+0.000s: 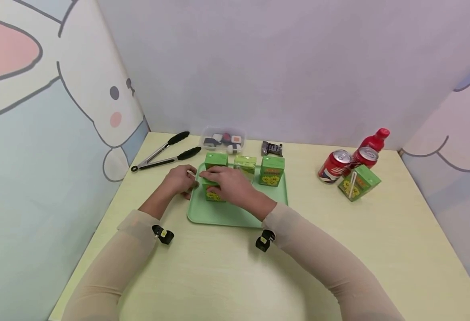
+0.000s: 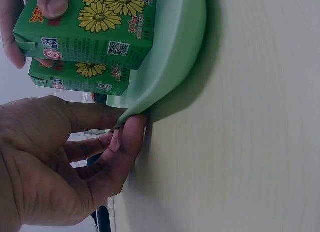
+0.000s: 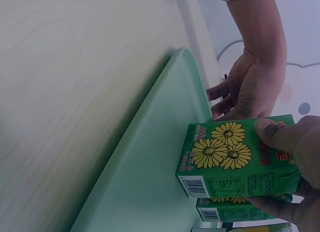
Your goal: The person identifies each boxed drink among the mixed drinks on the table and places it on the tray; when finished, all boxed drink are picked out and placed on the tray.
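Thumb and fingers of my left hand pinch the left rim of a light green tray. My right hand reaches over the tray and grips a green juice carton with yellow flowers near its top. That carton stands upright at the tray's left side, partly covered by the hand in the head view. Right behind it is a second green carton. Along the tray's back are also a paler yellow-green carton and, to its right, another flowered carton.
Black-tipped tongs lie spread at the back left. Behind the tray are a clear plastic box with small items and a dark wrapped packet. To the right stand red cans, a red bottle and a tilted carton with a straw.
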`<state>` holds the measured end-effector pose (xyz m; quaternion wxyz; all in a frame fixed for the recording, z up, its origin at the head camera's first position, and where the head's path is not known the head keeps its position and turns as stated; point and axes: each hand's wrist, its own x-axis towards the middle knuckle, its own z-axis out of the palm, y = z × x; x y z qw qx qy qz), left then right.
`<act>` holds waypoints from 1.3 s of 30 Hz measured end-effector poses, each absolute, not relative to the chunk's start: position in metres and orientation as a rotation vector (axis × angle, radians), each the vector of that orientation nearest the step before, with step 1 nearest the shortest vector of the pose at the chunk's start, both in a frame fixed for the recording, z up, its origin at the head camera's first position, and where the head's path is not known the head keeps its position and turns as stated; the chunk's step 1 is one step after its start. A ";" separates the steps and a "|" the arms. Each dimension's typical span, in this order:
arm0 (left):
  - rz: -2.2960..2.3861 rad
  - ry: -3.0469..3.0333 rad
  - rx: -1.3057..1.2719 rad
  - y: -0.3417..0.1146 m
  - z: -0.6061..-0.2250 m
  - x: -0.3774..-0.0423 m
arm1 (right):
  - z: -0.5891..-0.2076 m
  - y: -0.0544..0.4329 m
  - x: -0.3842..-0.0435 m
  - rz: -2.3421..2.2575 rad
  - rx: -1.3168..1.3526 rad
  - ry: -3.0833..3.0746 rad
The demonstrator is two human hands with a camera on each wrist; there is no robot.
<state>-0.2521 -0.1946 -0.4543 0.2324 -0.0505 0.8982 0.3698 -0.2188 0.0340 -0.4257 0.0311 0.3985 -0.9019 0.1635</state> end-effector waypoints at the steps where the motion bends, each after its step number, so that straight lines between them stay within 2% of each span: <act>1: 1.016 2.470 -0.140 -0.195 -0.454 -0.252 | -0.425 0.034 -0.219 0.504 1.229 -2.780; 21: 1.028 2.462 -0.141 -0.197 -0.459 -0.253 | -0.421 0.044 -0.219 0.564 1.296 -2.784; 31: 1.043 2.484 -0.127 -0.198 -0.458 -0.255 | -0.400 0.067 -0.217 0.500 1.277 -2.671; 39: 1.041 2.477 -0.141 -0.197 -0.459 -0.255 | -0.392 0.103 -0.214 0.488 1.227 -2.607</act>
